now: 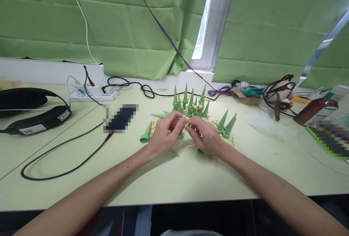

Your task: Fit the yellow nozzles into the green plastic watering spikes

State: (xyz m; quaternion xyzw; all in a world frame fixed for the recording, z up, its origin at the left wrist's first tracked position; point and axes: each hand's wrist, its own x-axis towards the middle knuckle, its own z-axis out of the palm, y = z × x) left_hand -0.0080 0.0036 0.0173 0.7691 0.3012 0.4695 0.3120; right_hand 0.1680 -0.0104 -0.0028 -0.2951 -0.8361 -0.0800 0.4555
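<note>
My left hand (167, 132) and my right hand (205, 136) meet over the table, fingertips pinched. Between them is a small yellow plastic fitting (187, 125), partly covered by the fingers. Just below the left fingers shows the base of a green cone-shaped spike (180, 135); whether it is held or resting, I cannot make out. Behind the hands, several green spikes (192, 100) stand points up, with yellow fittings among them. A spike (146, 133) leans left of my left hand, and two more spikes (228, 125) stand right of my right hand. Loose yellow fittings (192, 145) lie close by.
On the left are a phone (121, 118) with a black cable, a power strip (95, 92) and a black strap-like device (40, 119). At the right stand a brown bottle (313, 112), a cardboard tray (247, 98) and clear plastic wrap (265, 121). Green curtains hang behind.
</note>
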